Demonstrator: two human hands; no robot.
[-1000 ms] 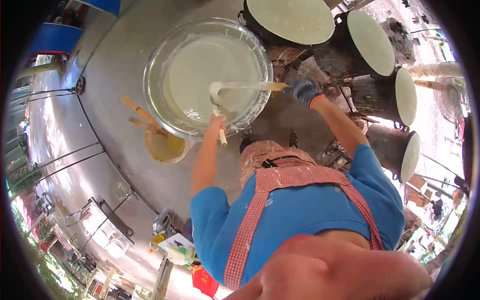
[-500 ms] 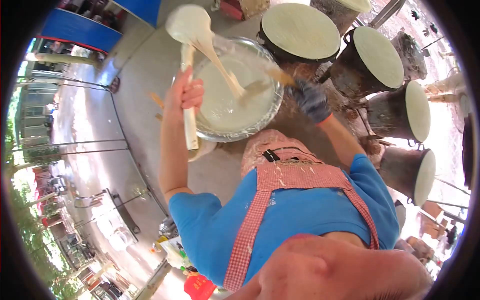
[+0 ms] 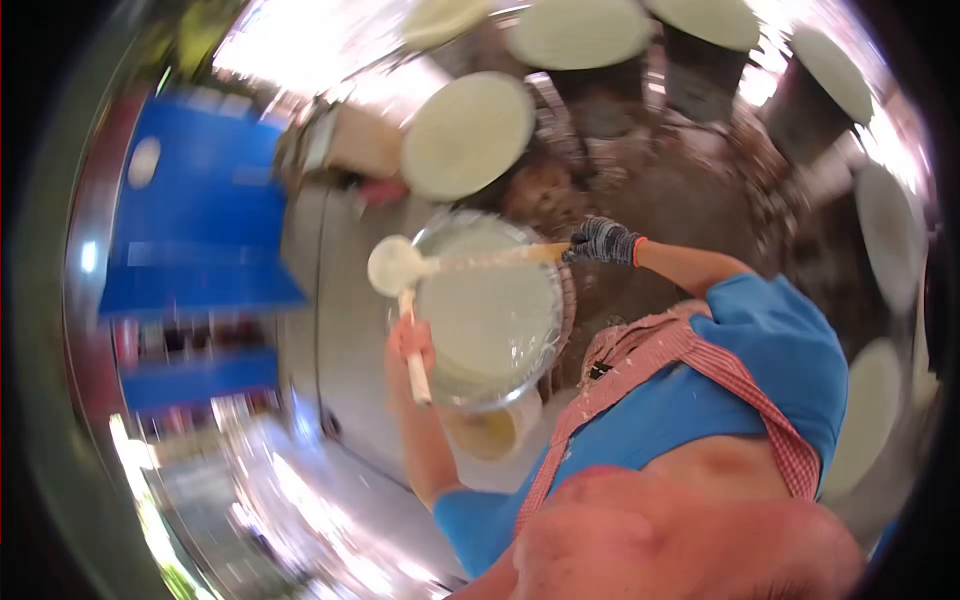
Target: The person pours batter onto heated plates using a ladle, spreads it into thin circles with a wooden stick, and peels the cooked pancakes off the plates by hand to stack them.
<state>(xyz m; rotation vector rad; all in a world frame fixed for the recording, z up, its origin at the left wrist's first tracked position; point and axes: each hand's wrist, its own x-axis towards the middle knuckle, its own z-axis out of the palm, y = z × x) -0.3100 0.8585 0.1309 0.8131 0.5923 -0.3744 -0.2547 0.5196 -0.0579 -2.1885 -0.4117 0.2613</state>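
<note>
My bare left hand [image 3: 417, 340] is wrapped round the pale handle of a ladle [image 3: 397, 266], whose round bowl is coated in creamy batter. My right hand [image 3: 605, 242], in a dark knitted glove with an orange cuff, grips a long wooden scraper [image 3: 500, 258]. The scraper's batter-covered end reaches across to the ladle's bowl and appears to touch it; blur hides the exact contact. Below both tools is a wide basin [image 3: 567, 325] lined with clear plastic and holding pale liquid batter [image 3: 487, 315].
Several dark drum-like stoves stand in an arc, topped by round pale surfaces, the nearest griddle [image 3: 468, 135] just beyond the basin. A pale bucket [image 3: 525, 415] stands by the basin's near side. A cardboard box [image 3: 368, 140] and blue panels [image 3: 205, 210] lie farther left.
My view has swung round toward the left, blurring the surroundings. The thick batter strand hanging from the ladle no longer shows. The scraper has come over to the ladle's bowl.
</note>
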